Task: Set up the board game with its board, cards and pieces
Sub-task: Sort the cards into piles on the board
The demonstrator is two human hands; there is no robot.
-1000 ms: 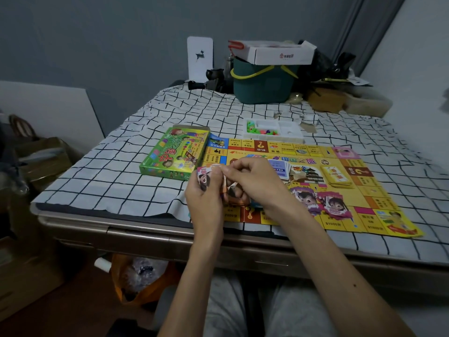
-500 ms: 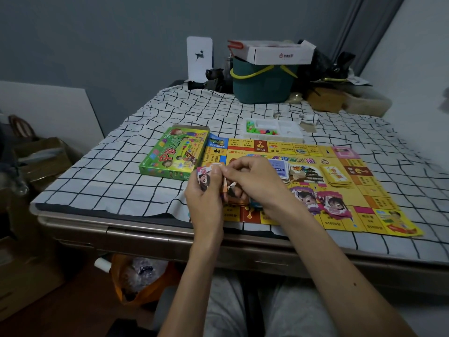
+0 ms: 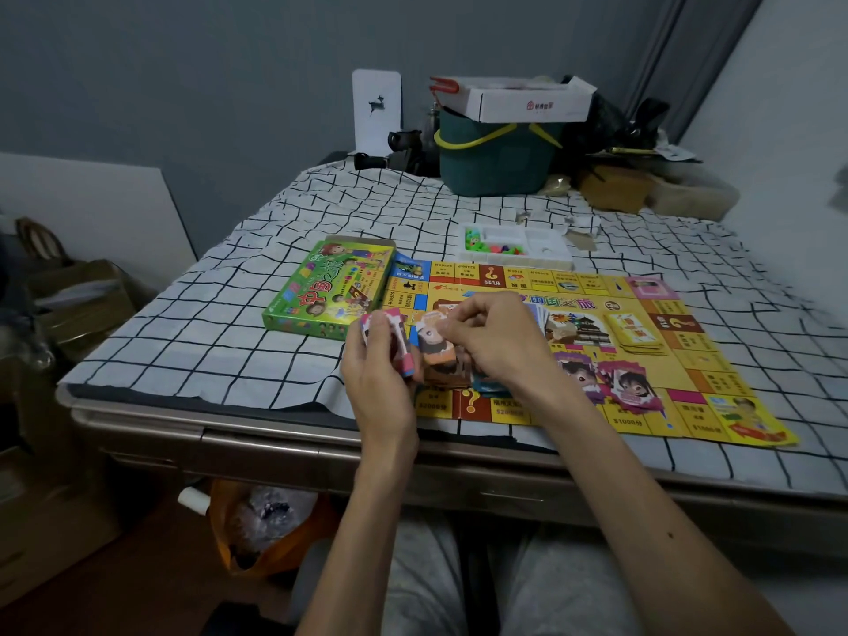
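Note:
The yellow game board (image 3: pixel 688 374) lies flat on the checked tablecloth. My left hand (image 3: pixel 378 374) grips a pink character card (image 3: pixel 404 346) above the board's near left corner. My right hand (image 3: pixel 493 339) pinches an orange character card (image 3: pixel 436 344) just right of it. Two pink character cards (image 3: pixel 610 378) lie on the board's near side. A yellow card stack (image 3: pixel 635 332) sits on the board's right half. A blue card stack (image 3: pixel 537 312) shows behind my right hand. The green game box (image 3: pixel 328 289) lies left of the board. A white tray (image 3: pixel 541 247) with small coloured pieces stands beyond the board.
A dark green basket (image 3: pixel 498 158) with a white cardboard box (image 3: pixel 518 98) on top stands at the table's far edge. Brown bags and clutter (image 3: pixel 642 185) fill the far right corner. An orange bag (image 3: pixel 266 525) sits on the floor under the table.
My hands have drawn slightly apart; the orange card now shows between them in my right fingers, and the pink card stays in my left hand.

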